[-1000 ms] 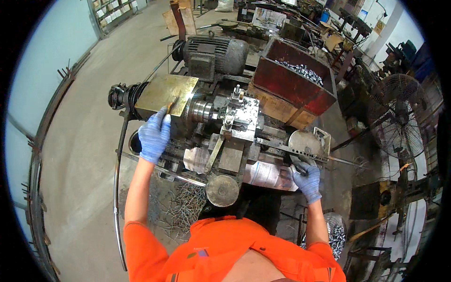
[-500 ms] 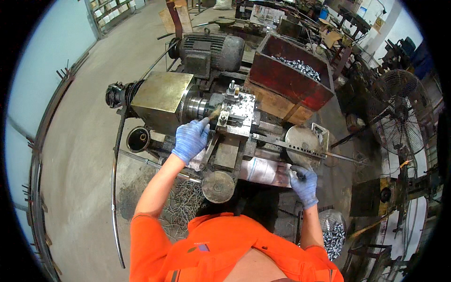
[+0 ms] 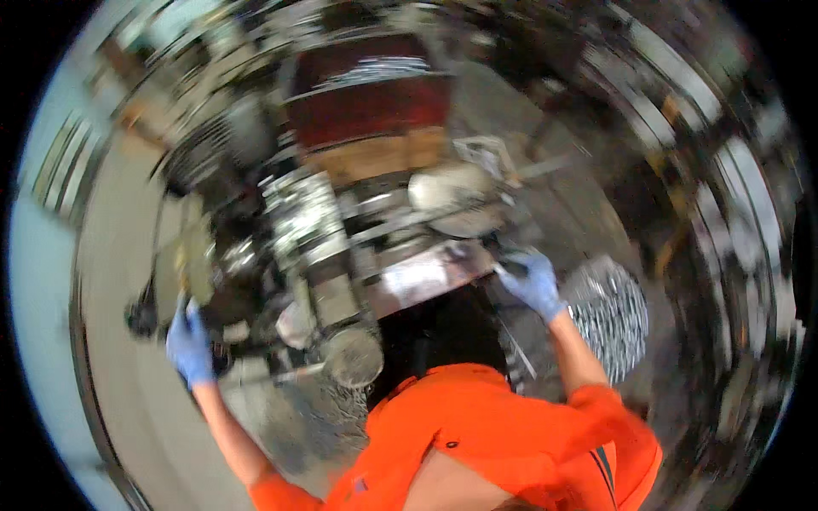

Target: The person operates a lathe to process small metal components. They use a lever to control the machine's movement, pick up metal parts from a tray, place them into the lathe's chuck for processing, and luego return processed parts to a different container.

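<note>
My gloved left hand [image 3: 189,347] is closed around what looks like a small brush [image 3: 181,260] with a yellowish-brown tip, pointing up over the lathe's headstock cover [image 3: 198,255]. Motion blur hides the brush's details. At the right end of a flat, stained plate [image 3: 426,274], my gloved right hand [image 3: 532,285] has its fingers toward the plate's edge. A small pale spot shows at its fingertips, too smeared to name. The lathe's bright, chip-covered slide [image 3: 307,217] lies between my hands, with a round handwheel [image 3: 354,356] at its near end.
A red box [image 3: 371,106] of small metal parts stands behind the lathe. A round disc [image 3: 452,196] sits right of the slide. Beside my right forearm is a basket [image 3: 609,315] of shiny parts. A motor [image 3: 213,145] stands at the back left.
The view has swung to the right and blurred. My left hand has drawn away from the chuck and slide to the left, still with the brush. My right hand stays near the plate's end.
</note>
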`<move>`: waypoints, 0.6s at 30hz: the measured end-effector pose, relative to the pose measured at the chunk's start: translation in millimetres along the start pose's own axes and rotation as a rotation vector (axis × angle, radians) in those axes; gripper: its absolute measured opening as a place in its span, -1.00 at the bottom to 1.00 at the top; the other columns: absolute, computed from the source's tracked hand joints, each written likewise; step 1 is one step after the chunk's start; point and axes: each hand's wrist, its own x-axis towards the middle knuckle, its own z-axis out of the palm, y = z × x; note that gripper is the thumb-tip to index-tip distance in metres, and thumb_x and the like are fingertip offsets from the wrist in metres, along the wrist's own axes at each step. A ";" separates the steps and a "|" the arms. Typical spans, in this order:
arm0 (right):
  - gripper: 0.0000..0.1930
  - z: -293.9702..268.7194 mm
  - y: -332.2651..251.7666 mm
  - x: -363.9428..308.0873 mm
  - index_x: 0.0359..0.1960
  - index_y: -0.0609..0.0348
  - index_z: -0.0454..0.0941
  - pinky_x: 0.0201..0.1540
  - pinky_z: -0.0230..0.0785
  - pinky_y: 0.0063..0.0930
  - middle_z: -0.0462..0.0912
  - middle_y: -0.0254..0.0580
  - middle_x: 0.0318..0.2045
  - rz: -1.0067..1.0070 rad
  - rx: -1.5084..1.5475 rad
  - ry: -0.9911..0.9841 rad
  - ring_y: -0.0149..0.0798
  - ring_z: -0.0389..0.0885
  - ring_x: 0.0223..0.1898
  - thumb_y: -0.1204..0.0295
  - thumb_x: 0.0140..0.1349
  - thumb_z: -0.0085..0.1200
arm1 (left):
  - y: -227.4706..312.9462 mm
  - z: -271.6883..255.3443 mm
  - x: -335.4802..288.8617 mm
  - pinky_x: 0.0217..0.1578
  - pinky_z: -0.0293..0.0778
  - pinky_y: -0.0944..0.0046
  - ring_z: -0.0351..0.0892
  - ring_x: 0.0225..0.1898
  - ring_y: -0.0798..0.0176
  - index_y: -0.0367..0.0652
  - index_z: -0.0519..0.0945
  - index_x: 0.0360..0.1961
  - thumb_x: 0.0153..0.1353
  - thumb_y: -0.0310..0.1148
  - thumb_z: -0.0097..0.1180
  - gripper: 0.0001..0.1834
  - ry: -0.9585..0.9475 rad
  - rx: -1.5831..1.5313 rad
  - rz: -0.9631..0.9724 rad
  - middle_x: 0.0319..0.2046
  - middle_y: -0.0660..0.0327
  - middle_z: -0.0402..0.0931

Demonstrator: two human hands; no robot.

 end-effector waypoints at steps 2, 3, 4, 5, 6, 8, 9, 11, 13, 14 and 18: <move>-0.73 -8.6 11.0 -13.6 -0.51 0.15 0.62 -0.20 0.39 -0.24 0.61 -0.07 -0.45 0.133 -0.017 -0.061 0.01 0.54 -0.35 0.18 -0.04 0.19 | -21.2 6.6 0.0 -0.10 0.38 0.28 0.53 -0.10 0.18 -0.25 0.46 0.02 0.28 -0.11 -0.10 -0.54 0.076 -0.184 0.119 -0.07 0.04 0.51; -0.70 -5.1 27.6 -26.7 -0.53 0.15 0.61 -0.20 0.39 -0.24 0.61 -0.08 -0.44 0.136 -0.052 -0.027 -0.01 0.55 -0.33 0.15 -0.03 0.18 | -25.6 -0.7 0.8 -0.07 0.36 0.26 0.51 -0.06 0.15 -0.26 0.46 0.03 0.28 -0.08 -0.12 -0.52 0.063 -0.029 0.122 -0.05 0.04 0.50; -0.67 -12.3 34.6 -34.7 -0.55 0.16 0.60 -0.20 0.39 -0.25 0.61 -0.07 -0.45 0.215 -0.104 -0.104 -0.01 0.55 -0.32 0.11 -0.01 0.14 | -31.7 -4.4 1.0 -0.06 0.36 0.22 0.50 -0.05 0.13 -0.25 0.47 0.02 0.27 -0.03 -0.12 -0.49 0.086 0.013 0.140 -0.06 0.03 0.50; -0.65 -16.2 46.4 -48.3 -0.55 0.16 0.60 -0.22 0.39 -0.24 0.61 -0.07 -0.46 0.260 -0.161 -0.069 0.00 0.55 -0.33 0.09 0.01 0.11 | -18.8 -12.4 -1.6 -0.02 0.33 0.18 0.46 0.00 0.07 -0.26 0.49 0.00 0.27 -0.01 -0.13 -0.47 0.063 0.060 0.087 -0.03 0.05 0.48; -0.64 -22.5 66.5 -67.2 -0.55 0.16 0.60 -0.23 0.39 -0.23 0.60 -0.07 -0.46 0.350 -0.142 -0.070 0.01 0.55 -0.33 0.08 0.02 0.10 | -32.0 -11.1 4.5 -0.12 0.36 0.19 0.50 -0.10 0.11 -0.25 0.51 -0.04 0.27 0.02 -0.15 -0.46 0.163 0.079 0.125 -0.10 0.04 0.52; -0.64 -40.0 91.3 -97.7 -0.49 0.20 0.61 -0.23 0.40 -0.28 0.61 -0.03 -0.44 0.521 -0.147 -0.086 -0.01 0.56 -0.33 0.10 0.00 0.14 | -10.8 -9.1 -9.2 -0.33 0.40 0.20 0.52 -0.36 0.13 -0.31 0.56 -0.23 0.25 -0.09 -0.08 -0.56 0.428 -0.052 0.245 -0.32 0.03 0.57; -0.64 -49.6 102.0 -110.0 -0.43 0.23 0.63 -0.22 0.41 -0.33 0.62 0.01 -0.43 0.609 -0.150 -0.108 -0.03 0.59 -0.32 0.12 -0.03 0.18 | 24.8 -25.8 -37.4 -0.44 0.40 0.19 0.51 -0.51 0.10 -0.38 0.61 -0.38 0.24 -0.23 0.02 -0.65 0.595 -0.175 0.336 -0.48 0.03 0.59; -0.54 -77.1 128.1 -143.5 -0.40 0.22 0.63 -0.16 0.41 -0.35 0.62 0.05 -0.38 0.760 -0.313 -0.108 -0.02 0.59 -0.27 -0.01 -0.04 0.13 | 0.5 -21.4 -34.0 -0.41 0.42 0.20 0.53 -0.49 0.10 -0.39 0.60 -0.32 0.25 -0.23 0.01 -0.65 0.482 -0.216 0.193 -0.44 0.00 0.59; -0.50 -96.8 150.8 -152.4 -0.36 0.21 0.62 -0.13 0.40 -0.32 0.61 0.05 -0.36 0.990 -0.395 -0.147 -0.01 0.58 -0.25 -0.04 -0.05 0.12 | -0.8 -19.3 -41.4 -0.41 0.42 0.21 0.54 -0.48 0.09 -0.39 0.59 -0.26 0.25 -0.22 0.01 -0.64 0.394 -0.221 0.110 -0.42 -0.02 0.59; -0.48 -103.4 160.6 -151.9 -0.35 0.22 0.62 -0.12 0.40 -0.31 0.61 0.05 -0.35 0.938 -0.423 -0.157 -0.01 0.58 -0.24 -0.05 -0.05 0.10 | 14.9 -21.8 -54.4 -0.42 0.42 0.21 0.53 -0.48 0.09 -0.39 0.59 -0.24 0.25 -0.22 0.01 -0.63 0.360 -0.217 0.114 -0.42 -0.02 0.59; -0.46 -115.6 236.5 -169.2 -0.27 0.15 0.60 -0.05 0.36 -0.21 0.60 0.07 -0.29 1.063 -0.633 -0.421 0.01 0.56 -0.19 -0.09 -0.02 -0.01 | 57.8 -27.4 -62.8 -0.44 0.38 0.18 0.48 -0.50 0.06 -0.39 0.56 -0.29 0.24 -0.20 0.01 -0.63 0.286 -0.168 0.180 -0.46 -0.05 0.54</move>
